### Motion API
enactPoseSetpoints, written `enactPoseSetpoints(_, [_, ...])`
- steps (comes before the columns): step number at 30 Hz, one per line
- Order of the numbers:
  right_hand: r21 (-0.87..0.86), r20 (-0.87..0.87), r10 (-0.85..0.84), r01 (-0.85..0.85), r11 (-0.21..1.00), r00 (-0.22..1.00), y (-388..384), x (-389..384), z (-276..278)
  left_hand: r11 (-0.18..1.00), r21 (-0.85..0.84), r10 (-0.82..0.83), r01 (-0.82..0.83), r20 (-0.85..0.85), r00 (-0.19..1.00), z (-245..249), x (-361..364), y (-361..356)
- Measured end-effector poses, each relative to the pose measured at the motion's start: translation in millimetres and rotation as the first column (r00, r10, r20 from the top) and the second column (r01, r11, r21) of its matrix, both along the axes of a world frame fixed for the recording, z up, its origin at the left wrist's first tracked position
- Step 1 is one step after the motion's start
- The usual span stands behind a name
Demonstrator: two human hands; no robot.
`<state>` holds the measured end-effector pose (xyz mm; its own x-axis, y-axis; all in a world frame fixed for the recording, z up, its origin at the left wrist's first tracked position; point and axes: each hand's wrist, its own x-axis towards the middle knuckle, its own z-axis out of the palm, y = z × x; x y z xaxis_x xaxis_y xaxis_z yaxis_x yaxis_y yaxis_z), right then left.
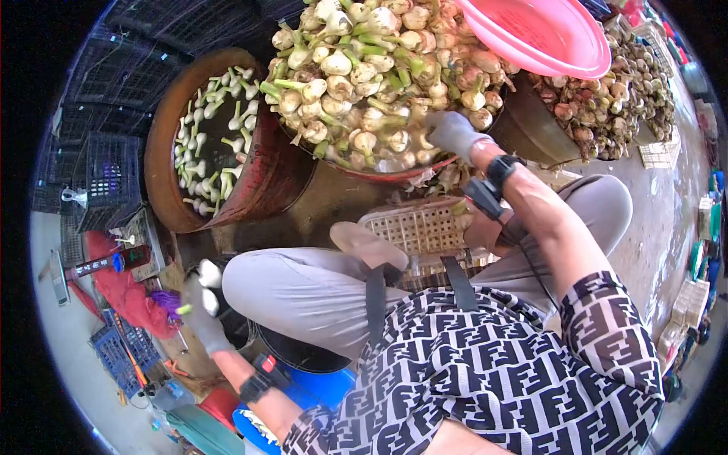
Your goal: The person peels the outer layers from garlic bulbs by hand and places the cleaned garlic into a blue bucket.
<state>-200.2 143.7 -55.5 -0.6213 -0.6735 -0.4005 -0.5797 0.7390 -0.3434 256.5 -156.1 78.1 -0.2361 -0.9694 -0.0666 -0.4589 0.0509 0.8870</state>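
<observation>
My left hand (200, 317), in a grey glove, is out at the left beside my knee. Its fingers are closed around white garlic bulbs (210, 273), with a short green stem poking out on the far side. At the right rim of a big round tub (364, 175), my gloved right hand (453, 135) reaches in among wet garlic bulbs (339, 87). Its fingertips are smeared and partly lost against the bulbs, so I cannot tell what they grip. Those bulbs are heaped high, many with green stems and muddy skins, and water shows near the front rim.
A rusty red drum (171, 163) at the left has clean white bulbs floating in water. A pink basin (542, 34) rests over the heap, and darker garlic (607, 98) is piled at the right. Between my legs stands a cream crate (413, 227); a blue tub (315, 390) is behind my left forearm.
</observation>
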Motion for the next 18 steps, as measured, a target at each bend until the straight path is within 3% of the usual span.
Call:
enactPoseSetpoints(1, [0.044,0.012,-0.014,0.013,0.999,1.000,-7,-3,-26,0.994,0.074,0.054,-0.083,0.337,0.940,-1,22,7])
enactPoseSetpoints(2, [0.041,0.032,0.001,-0.003,0.999,0.999,-12,-2,-40,0.987,-0.099,-0.051,0.125,0.547,0.835,-17,57,6])
enactPoseSetpoints(3, [0.041,0.055,0.017,-0.019,0.999,0.998,-15,2,-45,0.995,-0.063,-0.029,0.077,0.560,0.828,-14,63,17])
enactPoseSetpoints(4, [0.073,0.063,0.027,-0.032,0.997,0.998,-17,4,-48,0.992,0.010,0.114,-0.126,0.367,0.923,-12,66,25])
enactPoseSetpoints(5, [0.104,0.066,0.043,-0.049,0.993,0.997,-21,4,-46,0.943,0.122,0.288,-0.309,0.166,0.943,-3,59,36])
enactPoseSetpoints(8, [0.171,0.083,0.122,-0.135,0.976,0.989,-30,-3,-23,0.970,-0.020,0.243,-0.242,0.059,0.968,21,23,36])
enactPoseSetpoints(10, [0.231,0.089,0.103,-0.121,0.965,0.991,-26,-9,-9,0.988,-0.148,0.038,-0.049,-0.072,0.997,33,-20,36])
enactPoseSetpoints(12, [0.114,0.199,0.019,-0.042,0.993,0.980,-15,-9,14,0.979,-0.196,-0.071,0.055,-0.073,0.995,51,-99,64])
enactPoseSetpoints(13, [0.058,0.255,-0.020,0.006,0.998,0.967,-8,-5,24,0.912,-0.327,-0.256,0.249,0.023,0.966,41,-125,69])
enactPoseSetpoints(14, [-0.113,0.430,-0.149,0.216,0.970,0.891,2,1,22,0.948,-0.160,-0.296,0.273,-0.136,0.946,35,-158,91])
enactPoseSetpoints(15, [-0.528,-0.066,0.384,-0.359,0.770,0.921,18,3,10,0.900,-0.026,-0.432,0.436,-0.198,0.880,23,-186,107])
enactPoseSetpoints(16, [-0.557,0.450,0.099,0.193,0.808,0.888,16,20,22,0.808,-0.105,-0.588,0.580,-0.074,0.805,-3,-211,121])
enactPoseSetpoints(17, [-0.301,0.846,-0.131,0.666,0.683,0.517,9,41,40,0.774,0.010,-0.632,0.633,-0.046,0.773,-15,-233,147])
enactPoseSetpoints(18, [-0.268,0.898,-0.124,0.748,0.607,0.423,9,60,57,0.729,0.125,-0.677,0.673,-0.016,0.736,-26,-254,173])
